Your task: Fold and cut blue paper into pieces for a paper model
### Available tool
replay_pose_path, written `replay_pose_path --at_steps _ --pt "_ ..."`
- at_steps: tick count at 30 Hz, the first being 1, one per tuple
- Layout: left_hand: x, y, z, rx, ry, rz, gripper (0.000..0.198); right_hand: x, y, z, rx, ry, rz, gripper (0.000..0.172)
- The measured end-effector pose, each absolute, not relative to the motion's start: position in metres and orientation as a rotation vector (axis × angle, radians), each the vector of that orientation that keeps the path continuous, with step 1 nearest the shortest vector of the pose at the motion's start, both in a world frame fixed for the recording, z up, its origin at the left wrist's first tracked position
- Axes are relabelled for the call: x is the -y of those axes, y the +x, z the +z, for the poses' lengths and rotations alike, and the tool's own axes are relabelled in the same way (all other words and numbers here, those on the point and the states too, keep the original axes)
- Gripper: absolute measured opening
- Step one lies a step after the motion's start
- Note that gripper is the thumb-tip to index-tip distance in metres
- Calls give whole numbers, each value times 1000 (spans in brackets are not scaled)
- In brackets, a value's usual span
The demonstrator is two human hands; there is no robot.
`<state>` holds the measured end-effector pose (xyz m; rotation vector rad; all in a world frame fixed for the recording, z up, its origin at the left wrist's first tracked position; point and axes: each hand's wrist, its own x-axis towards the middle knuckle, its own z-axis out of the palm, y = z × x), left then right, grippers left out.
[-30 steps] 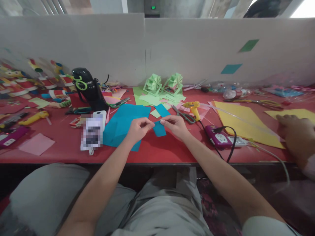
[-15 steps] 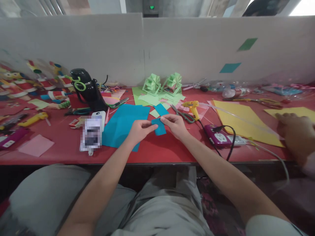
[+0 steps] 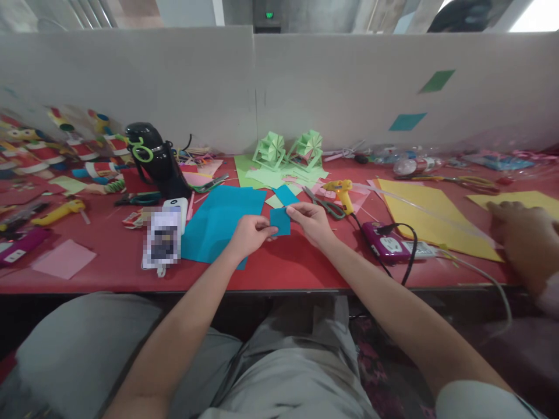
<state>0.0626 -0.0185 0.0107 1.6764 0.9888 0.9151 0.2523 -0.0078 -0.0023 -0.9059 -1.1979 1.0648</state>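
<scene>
A small blue paper square point(image 3: 280, 222) is over the red worktop point(image 3: 297, 267), between the left hand point(image 3: 253, 234) and the right hand point(image 3: 312, 224). The left hand pinches its lower left side, and the right hand pinches its top right corner. Just behind it lies a blue strip point(image 3: 286, 195). A big blue sheet point(image 3: 218, 218) lies to the left. Scissors point(image 3: 324, 203) and a yellow glue gun point(image 3: 343, 190) lie to the right. Two green paper shapes point(image 3: 271, 149) stand farther back.
</scene>
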Motion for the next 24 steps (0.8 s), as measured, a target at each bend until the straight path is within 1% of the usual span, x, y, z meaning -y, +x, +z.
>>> replay_pose_path --at_steps 5,11,15,20,24 --pt "17 63 9 -985 1636 878 31 7 253 -3 1180 -922 1044 33" --pt "16 62 9 -1060 1653 898 34 8 252 -3 1186 -938 1043 30" --pt "17 60 14 -1019 1762 918 36 8 253 -3 1196 -957 1047 31" --pt "16 56 18 -1091 1796 1013 42 7 253 -4 1262 -932 1146 32" --pt "13 55 18 -1081 1721 1052 40 11 250 1 1312 -912 1289 33"
